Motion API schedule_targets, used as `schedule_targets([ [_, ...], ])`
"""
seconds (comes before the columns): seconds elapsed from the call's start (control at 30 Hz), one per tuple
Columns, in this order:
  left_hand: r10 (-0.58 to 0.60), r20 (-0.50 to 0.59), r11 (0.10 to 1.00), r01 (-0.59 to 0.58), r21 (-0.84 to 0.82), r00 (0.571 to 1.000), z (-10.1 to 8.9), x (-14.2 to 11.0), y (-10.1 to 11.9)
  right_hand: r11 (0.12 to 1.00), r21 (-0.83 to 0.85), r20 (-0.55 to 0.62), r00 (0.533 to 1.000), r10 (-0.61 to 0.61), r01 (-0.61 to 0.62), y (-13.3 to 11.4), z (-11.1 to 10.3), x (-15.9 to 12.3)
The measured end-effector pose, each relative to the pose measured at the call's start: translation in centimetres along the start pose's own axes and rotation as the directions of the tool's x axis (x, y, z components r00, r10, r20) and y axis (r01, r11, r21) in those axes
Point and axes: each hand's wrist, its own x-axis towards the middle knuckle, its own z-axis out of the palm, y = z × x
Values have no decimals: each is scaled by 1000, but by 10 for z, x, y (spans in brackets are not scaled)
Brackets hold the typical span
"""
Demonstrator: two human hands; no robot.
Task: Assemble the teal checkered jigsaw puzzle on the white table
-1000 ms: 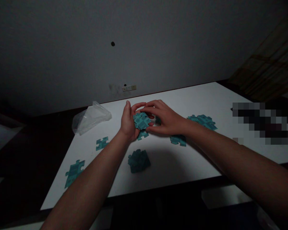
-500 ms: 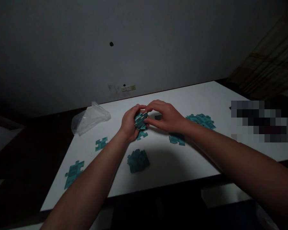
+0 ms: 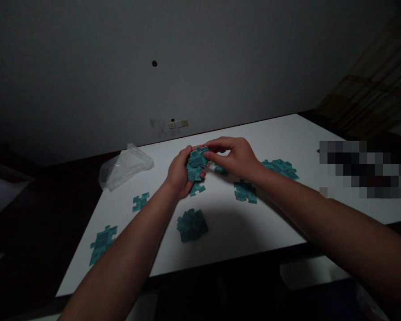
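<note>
My left hand [image 3: 178,174] cups a small stack of teal puzzle pieces [image 3: 194,171] just above the white table [image 3: 227,223]. My right hand [image 3: 235,158] pinches the top teal piece [image 3: 198,157] of that stack between thumb and fingers. Both hands meet over the middle of the table. Loose teal pieces lie around them: one under my left hand [image 3: 197,188], one below my right wrist [image 3: 245,191], a joined cluster [image 3: 281,168] to the right.
A stack of teal pieces [image 3: 191,224] sits near the table's front edge. Two single pieces [image 3: 140,201] [image 3: 102,241] lie at the left. A crumpled clear plastic bag [image 3: 125,165] rests at the far left corner. A grey wall stands behind.
My right hand has shifted from covering the stack to pinching its top piece and lifting it slightly. The stack in my left hand has risen a little.
</note>
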Motion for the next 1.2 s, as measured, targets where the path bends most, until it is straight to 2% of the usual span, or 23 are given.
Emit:
schedule_targets([
  [0.17, -24, 16, 1000, 24, -1, 1000, 0, -1, 2, 999, 12, -45, 998, -52, 52, 1, 1, 1],
  [0.5, -35, -21, 998, 36, 58, 999, -1, 0, -3, 963, 252, -68, 990, 120, -99, 16, 6, 8],
  [0.63, -39, -44, 998, 41, 46, 998, -1, 1, -2, 957, 266, -103, 984, 145, -113, 20, -4, 13],
  [0.73, -40, -65, 998, 43, 38, 997, -1, 2, -2, 992, 90, -140, 985, 101, -89, 17, -26, 17],
  [0.8, -44, -69, 998, 46, 31, 997, -1, 2, -3, 980, -177, -109, 991, 74, -93, 16, -49, 19],
  [0.83, -45, -69, 999, 47, 27, 997, -2, 2, -4, 936, -338, -68, 994, 83, -101, 18, -61, 20],
  [0.9, -52, -65, 998, 53, 17, 997, -2, 2, -5, 781, -615, 24, 987, 161, -112, 25, -87, 21],
  [0.97, -62, -60, 998, 62, 2, 996, -2, 3, -5, 618, -777, 88, 951, 298, -121, 36, -110, 20],
  [1.03, -76, -60, 997, 76, -17, 995, -2, 3, -4, 495, -854, 111, 871, 478, -162, 44, -127, 20],
  [1.1, -97, -64, 995, 94, -36, 993, -2, 3, -2, 414, -886, 106, 781, 616, -206, 44, -134, 20],
  [1.13, -111, -63, 993, 108, -45, 992, -2, 3, -1, 403, -889, 101, 766, 634, -216, 40, -134, 20],
  [1.17, -128, -57, 991, 125, -55, 990, -2, 3, 0, 422, -882, 103, 786, 609, -212, 34, -129, 20],
  [1.2, -146, -45, 988, 143, -64, 988, -2, 3, 1, 476, -859, 116, 834, 540, -189, 27, -122, 20],
])
